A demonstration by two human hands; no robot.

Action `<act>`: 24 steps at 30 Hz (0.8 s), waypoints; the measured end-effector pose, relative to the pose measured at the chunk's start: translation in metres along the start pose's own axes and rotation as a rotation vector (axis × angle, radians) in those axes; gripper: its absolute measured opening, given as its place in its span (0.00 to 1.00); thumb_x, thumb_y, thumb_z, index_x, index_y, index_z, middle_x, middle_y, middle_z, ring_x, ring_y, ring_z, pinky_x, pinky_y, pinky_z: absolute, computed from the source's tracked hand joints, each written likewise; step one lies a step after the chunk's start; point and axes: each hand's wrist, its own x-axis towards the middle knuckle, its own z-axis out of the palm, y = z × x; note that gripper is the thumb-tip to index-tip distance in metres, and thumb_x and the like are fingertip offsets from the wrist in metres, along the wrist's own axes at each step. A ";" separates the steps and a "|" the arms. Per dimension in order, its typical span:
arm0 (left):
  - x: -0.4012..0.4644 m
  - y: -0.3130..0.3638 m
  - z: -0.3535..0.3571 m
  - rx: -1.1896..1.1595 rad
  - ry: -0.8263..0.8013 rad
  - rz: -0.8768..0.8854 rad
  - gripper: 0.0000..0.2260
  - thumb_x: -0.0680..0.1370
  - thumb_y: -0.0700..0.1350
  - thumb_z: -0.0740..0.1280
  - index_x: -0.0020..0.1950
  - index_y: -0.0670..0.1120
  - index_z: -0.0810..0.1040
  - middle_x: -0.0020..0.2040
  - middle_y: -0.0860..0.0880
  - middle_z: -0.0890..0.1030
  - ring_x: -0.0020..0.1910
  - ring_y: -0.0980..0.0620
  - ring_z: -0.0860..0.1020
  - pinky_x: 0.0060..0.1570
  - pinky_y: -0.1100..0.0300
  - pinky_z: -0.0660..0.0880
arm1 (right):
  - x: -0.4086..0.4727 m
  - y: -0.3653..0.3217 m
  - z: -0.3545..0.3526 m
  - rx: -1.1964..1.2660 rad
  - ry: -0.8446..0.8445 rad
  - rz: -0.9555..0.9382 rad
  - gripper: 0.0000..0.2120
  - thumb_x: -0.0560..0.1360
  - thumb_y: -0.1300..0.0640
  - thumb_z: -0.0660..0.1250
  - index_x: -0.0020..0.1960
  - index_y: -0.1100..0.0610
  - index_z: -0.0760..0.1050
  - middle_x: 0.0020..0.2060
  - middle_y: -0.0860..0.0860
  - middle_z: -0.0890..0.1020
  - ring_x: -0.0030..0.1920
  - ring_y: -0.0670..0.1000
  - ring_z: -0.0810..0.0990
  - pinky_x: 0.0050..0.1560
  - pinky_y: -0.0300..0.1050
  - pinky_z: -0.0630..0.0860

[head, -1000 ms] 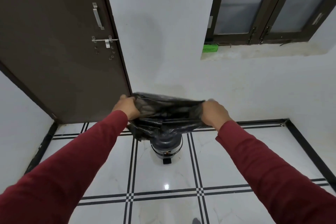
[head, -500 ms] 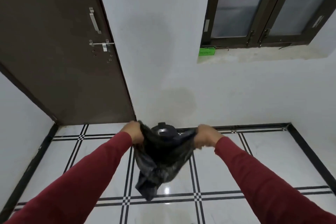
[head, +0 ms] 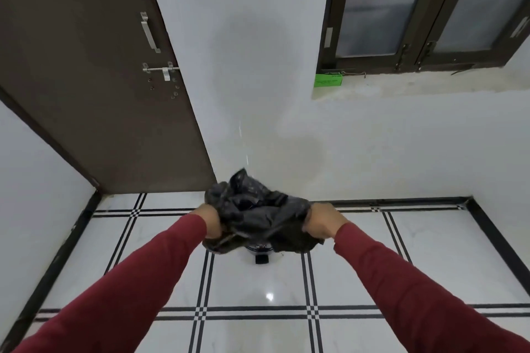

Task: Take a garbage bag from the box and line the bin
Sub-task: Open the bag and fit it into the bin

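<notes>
A crumpled black garbage bag (head: 256, 216) is stretched between my two hands above the floor. My left hand (head: 208, 222) grips its left edge and my right hand (head: 322, 222) grips its right edge. The bag billows upward in the middle. Under it stands the small dark pedal bin (head: 261, 252), almost wholly hidden; only its lower rim and black foot pedal show. The green box (head: 328, 81) lies on the window sill at the upper right, far from both hands.
A brown door (head: 94, 80) with a metal handle and latch stands at the left. A white wall is straight ahead, with a dark-framed window (head: 424, 8) at upper right. White floor tiles (head: 258, 289) with black stripes spread around the bin.
The bag hung down in front of the bin half a second ago; now it has flipped upward and puffed out over the bin. Both hands have dropped lower and stayed apart.
</notes>
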 end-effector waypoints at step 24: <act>0.056 -0.083 0.028 -0.425 0.122 -0.055 0.22 0.63 0.40 0.70 0.57 0.46 0.81 0.51 0.47 0.80 0.45 0.48 0.79 0.35 0.64 0.73 | 0.049 -0.035 -0.008 0.763 -0.139 0.007 0.19 0.68 0.74 0.70 0.51 0.54 0.80 0.47 0.56 0.82 0.40 0.54 0.83 0.36 0.46 0.83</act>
